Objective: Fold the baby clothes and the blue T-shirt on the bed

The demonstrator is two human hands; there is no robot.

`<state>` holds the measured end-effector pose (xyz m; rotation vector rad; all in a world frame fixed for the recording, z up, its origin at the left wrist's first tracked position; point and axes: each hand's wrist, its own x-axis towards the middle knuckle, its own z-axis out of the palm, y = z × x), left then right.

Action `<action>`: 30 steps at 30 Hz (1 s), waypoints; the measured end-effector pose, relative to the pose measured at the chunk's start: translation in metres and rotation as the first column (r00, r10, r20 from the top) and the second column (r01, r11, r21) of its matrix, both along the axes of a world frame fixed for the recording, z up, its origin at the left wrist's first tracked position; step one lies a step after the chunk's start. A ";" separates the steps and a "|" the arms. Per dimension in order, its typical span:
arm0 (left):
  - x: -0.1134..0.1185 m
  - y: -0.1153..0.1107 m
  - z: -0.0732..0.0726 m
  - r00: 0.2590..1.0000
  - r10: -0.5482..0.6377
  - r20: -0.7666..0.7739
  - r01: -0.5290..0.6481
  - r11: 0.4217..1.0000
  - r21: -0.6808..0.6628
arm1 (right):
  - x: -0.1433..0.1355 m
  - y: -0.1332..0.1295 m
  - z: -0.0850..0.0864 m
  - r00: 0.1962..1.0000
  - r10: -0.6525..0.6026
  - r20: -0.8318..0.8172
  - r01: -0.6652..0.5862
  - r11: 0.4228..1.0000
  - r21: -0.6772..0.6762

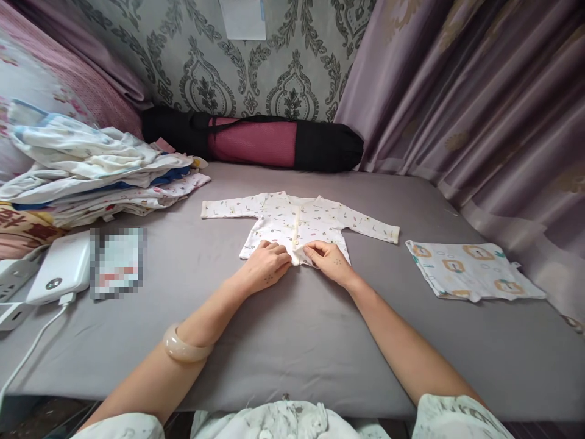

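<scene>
A small white baby shirt point(278, 222) with a tiny print lies face up, its sleeves spread to both sides and its collar away from me. A cream button placket runs down its front. My left hand point(267, 265) rests on the bottom hem, left of the placket, with its fingers bent together on the cloth. On the other side of the placket, my right hand point(329, 261) pinches the front edge near the hem, lifting that corner a little. The fingertips of both hands cover part of the lowest placket area.
A pile of folded clothes point(100, 164) sits at the left. Nearer are a white power bank point(64, 265) with a cable, a power strip point(16, 277) and a blurred packet point(117, 262). A folded lion-print cloth point(475, 271) lies right. A black-and-pink rolled bag point(251, 141) lines the back.
</scene>
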<state>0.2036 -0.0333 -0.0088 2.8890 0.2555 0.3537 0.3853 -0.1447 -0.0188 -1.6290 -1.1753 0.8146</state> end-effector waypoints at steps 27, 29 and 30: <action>-0.024 0.038 -0.007 0.625 0.772 -0.116 -0.780 0.621 -0.075 | -0.018 -0.012 0.001 0.693 0.115 0.712 -0.166 0.986 0.002; -0.024 0.038 -0.004 0.618 0.763 -0.190 -0.786 0.608 -0.116 | -0.019 -0.012 0.001 0.690 0.123 0.713 -0.161 0.987 -0.014; -0.024 0.038 -0.003 0.614 0.758 -0.219 -0.789 0.599 -0.139 | -0.020 -0.012 0.001 0.690 0.125 0.713 -0.159 0.987 -0.019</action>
